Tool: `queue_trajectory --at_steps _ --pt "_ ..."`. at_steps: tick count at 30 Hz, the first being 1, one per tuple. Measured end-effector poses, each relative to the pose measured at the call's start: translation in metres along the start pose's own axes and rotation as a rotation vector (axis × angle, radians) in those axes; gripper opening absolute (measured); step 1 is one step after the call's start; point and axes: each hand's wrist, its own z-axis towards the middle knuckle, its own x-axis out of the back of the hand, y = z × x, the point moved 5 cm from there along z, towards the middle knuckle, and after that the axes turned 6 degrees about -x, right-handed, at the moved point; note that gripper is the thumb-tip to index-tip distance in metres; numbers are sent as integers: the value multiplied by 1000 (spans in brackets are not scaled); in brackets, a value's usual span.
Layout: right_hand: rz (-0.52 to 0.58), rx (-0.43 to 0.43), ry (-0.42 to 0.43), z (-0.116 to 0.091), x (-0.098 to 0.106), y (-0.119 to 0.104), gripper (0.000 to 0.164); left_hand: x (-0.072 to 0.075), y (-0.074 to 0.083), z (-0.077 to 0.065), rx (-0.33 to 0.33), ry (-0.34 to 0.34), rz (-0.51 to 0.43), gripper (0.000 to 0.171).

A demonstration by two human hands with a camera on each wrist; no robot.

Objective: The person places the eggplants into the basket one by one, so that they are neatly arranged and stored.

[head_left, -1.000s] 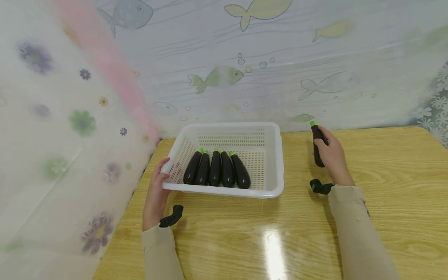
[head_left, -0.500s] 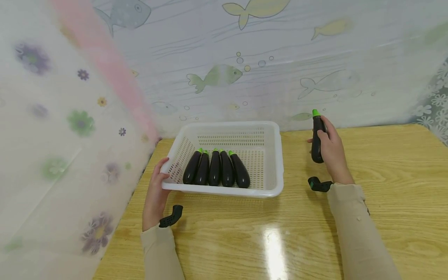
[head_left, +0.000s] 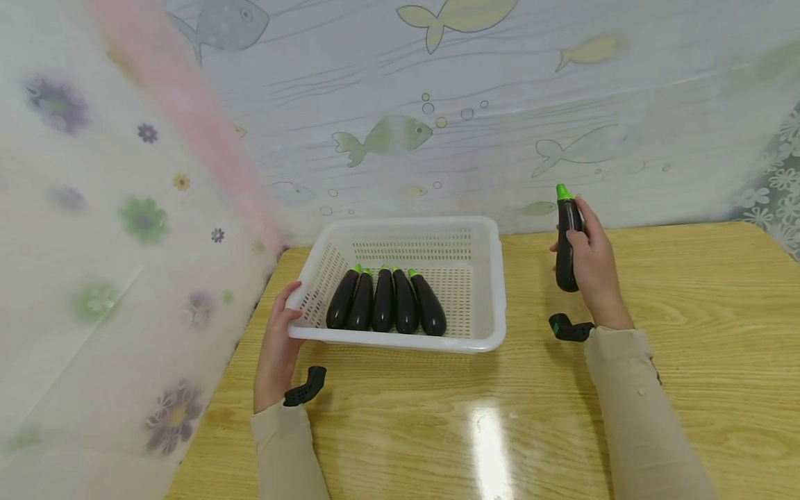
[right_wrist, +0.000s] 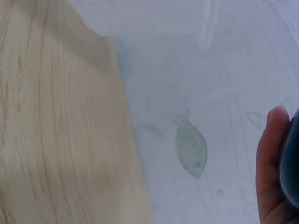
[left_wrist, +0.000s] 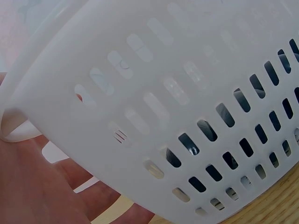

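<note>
Head view: your right hand [head_left: 592, 267] grips an eggplant [head_left: 565, 243], fingers curled round its dark body. The eggplant stands nearly upright, green cap on top, held clear above the table [head_left: 687, 333] to the right of the basket [head_left: 494, 292] and apart from it. Your left hand [head_left: 278, 340] holds the basket's near left corner, thumb over the rim, the other fingers under it and out of sight. The white perforated basket sits on the table toward its left rear. Five eggplants [head_left: 387, 302] lie inside it, side by side and touching, caps pointing away from you, all in the left half of the floor. A black wrist mount shows at each cuff.

Left wrist view: the basket's wall [left_wrist: 187, 93] fills the picture. Your fingers [left_wrist: 42, 186] lie beneath the rim at lower left, pressed against the underside. Dark shapes show through the slots. A strip of table [left_wrist: 275, 205] shows at lower right.

Right wrist view: one fingertip [right_wrist: 271, 154] and a dark edge of the eggplant [right_wrist: 292, 172] sit at the right border, touching. The rest of the grip lies outside this picture. Table [right_wrist: 56, 140] occupies the left, a fish-print sheet [right_wrist: 191, 144] the right.
</note>
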Motion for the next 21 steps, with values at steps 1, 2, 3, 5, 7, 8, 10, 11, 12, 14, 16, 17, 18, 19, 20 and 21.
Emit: queue_trajectory --at_steps 1,2,3,5,7,8,10,11,12,14,16,17,18,19,20,21 --pt "2 9 5 -1 0 -2 47 0 0 0 -1 -1 -2 51" --pt "2 17 10 -1 0 -4 47 0 0 0 -2 0 -3 51" --pt "0 26 15 -2 -1 -6 47 0 0 -1 -1 1 -5 51" --pt "-16 42 26 -4 -1 -9 47 0 0 -1 1 4 -3 51" --pt "-33 60 33 -6 -2 -14 47 -1 1 -2 0 6 -2 51" --pt "-39 72 36 -7 -3 -16 47 -1 2 -2 -1 6 -2 51" --pt "-45 98 35 -8 -5 -20 47 -1 2 -3 -4 5 1 51" --pt "-45 111 34 -8 -6 -22 47 -1 2 -3 -4 5 1 51" --pt "-47 122 32 -9 -6 -25 46 -1 2 -3 -6 3 -1 51" --pt "-50 137 23 -9 -8 -28 46 0 2 -2 -5 3 -6 51" --pt "-62 146 10 -10 -10 -31 46 1 0 -1 -1 7 -10 51" --pt "-67 149 3 -11 -11 -33 45 2 0 0 2 8 -9 51" --pt "-72 151 -4 -12 -13 -34 45 2 -1 0 3 8 -12 51" --pt "-75 154 -10 -13 -14 -36 45 2 -1 1 5 8 -11 51" --pt "-80 160 -14 -14 -15 -38 45 3 -2 1 5 8 -9 50" --pt "-84 167 -16 -16 -16 -41 44 3 -2 1 6 9 -7 50"
